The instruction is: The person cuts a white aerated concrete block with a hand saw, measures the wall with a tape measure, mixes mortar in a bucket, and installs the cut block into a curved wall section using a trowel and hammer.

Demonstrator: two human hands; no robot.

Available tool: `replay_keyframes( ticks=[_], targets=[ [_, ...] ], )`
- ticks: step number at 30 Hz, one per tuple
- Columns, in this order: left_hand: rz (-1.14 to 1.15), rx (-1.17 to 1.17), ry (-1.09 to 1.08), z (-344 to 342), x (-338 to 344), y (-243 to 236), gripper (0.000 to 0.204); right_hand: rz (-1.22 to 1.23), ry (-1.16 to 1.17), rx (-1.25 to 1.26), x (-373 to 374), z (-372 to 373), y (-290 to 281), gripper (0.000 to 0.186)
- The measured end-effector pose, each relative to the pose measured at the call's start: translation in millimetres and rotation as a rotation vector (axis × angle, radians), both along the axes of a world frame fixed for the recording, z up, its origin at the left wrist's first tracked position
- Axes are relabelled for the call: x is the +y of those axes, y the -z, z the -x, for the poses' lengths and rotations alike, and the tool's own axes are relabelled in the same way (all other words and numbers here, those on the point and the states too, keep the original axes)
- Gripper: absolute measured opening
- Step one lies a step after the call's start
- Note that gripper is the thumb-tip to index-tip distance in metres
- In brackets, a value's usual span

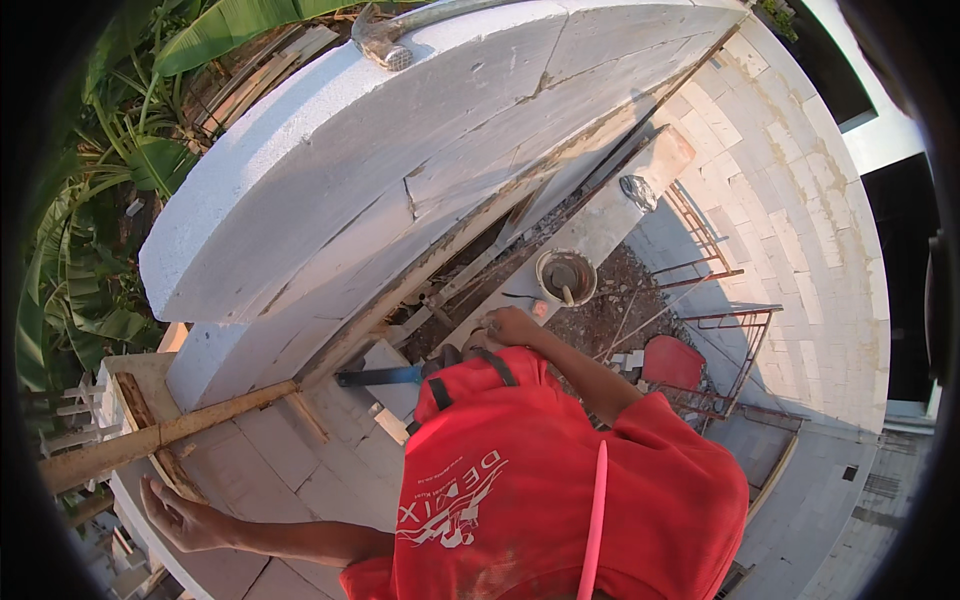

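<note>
My left hand (180,515) reaches out at lower left, fingers loosely curved and apart, holding nothing, beside rough timber (215,420). My right hand (505,325) is low in the middle, fingers curled, their contents unclear, just above a narrow plank (625,210) where a bucket (565,260) of grey mortar stands with a tool handle in it. A small pinkish object (540,308) lies near the bucket. A hammer (385,45) rests atop the white block wall (350,170). My red shirt, with a pink cord across it, hides much of the lower middle.
Below the plank are rubble (630,300), metal scaffold frames (745,350) and a red panel (670,360). Another block wall (810,220) rises at right. Plants (150,160) grow beyond the left wall. A silvery crumpled object (638,192) sits on the plank.
</note>
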State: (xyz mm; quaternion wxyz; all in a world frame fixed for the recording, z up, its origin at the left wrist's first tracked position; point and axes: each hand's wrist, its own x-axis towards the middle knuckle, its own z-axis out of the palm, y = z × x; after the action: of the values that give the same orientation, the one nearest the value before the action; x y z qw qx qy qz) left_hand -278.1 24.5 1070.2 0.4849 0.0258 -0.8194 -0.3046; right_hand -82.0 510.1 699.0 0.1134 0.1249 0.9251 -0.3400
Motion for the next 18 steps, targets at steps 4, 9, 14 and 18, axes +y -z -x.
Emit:
replay_keyframes(
  ticks=[4,9,14,18],
  targets=[
    [-0.117,-0.062,0.521,5.1,61.2,-1.4,0.043,0.15,0.225,-0.354,22.4,-72.9,44.9,0.033],
    [-0.11,-0.157,1.363,16.4,150.4,-16.4,0.073,0.16,0.498,-0.402,28.9,-149.6,86.8,0.039],
    [-0.158,-0.375,2.071,7.6,273.6,-45.4,0.08,0.277,0.718,-0.361,21.3,-188.0,106.7,0.044],
    [-0.232,-0.413,2.304,-15.5,357.5,-75.3,0.074,0.301,0.847,-0.496,23.0,-202.1,103.2,0.045]
  ],
)
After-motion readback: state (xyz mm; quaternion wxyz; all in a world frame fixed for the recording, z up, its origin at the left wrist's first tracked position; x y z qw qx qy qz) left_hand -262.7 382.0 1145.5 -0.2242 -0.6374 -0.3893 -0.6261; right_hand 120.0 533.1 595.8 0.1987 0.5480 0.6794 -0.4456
